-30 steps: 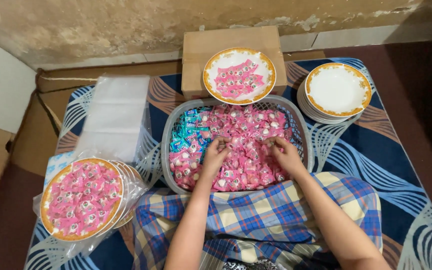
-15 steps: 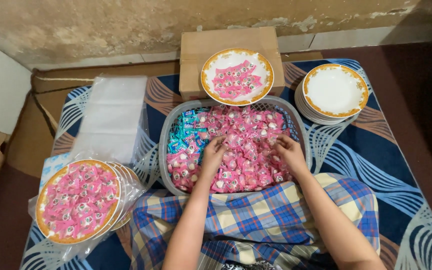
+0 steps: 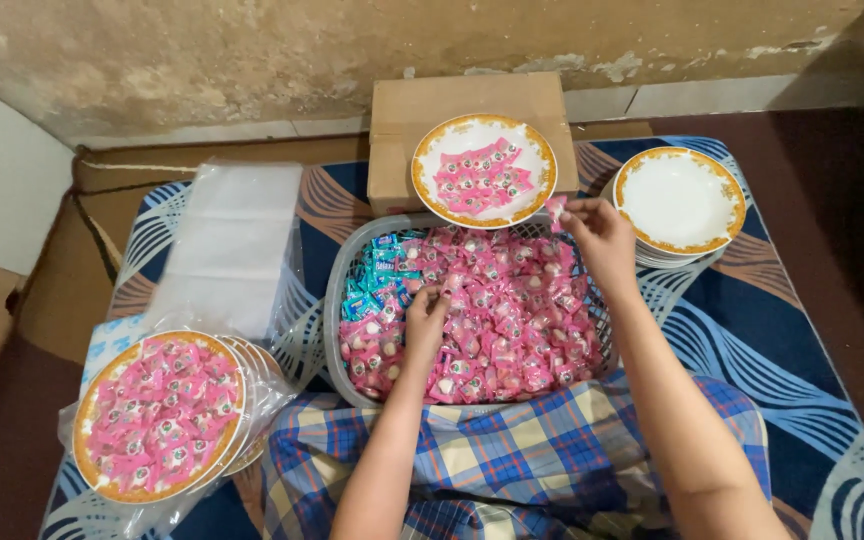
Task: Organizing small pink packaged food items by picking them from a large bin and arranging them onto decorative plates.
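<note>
— Pink wrapped candy (image 3: 556, 207): the right hand (image 3: 600, 238) now pinches one piece between fingertips, lifted out of the grey basket (image 3: 333, 330) and held just beside the rim of the candy plate (image 3: 422, 180) on the cardboard box (image 3: 397, 130).

— A second ago that hand was down in the heap?

— Yes, both were buried among the sweets. The right arm has since stretched forward, wrist raised, fingers closed on the wrapper. By my reading, one more piece is going onto that half-covered plate.

— And the left hand (image 3: 424, 322)?

— Still low in the basket, fingers curled into the pink pile near the blue sachets (image 3: 370, 280). Whether it grips anything, I cannot tell.

— What else is around?

— A stack of empty plates (image 3: 680, 200) on the right; a full plate (image 3: 157, 415) in clear plastic on the left, by flat plastic bags (image 3: 227, 245).
</note>
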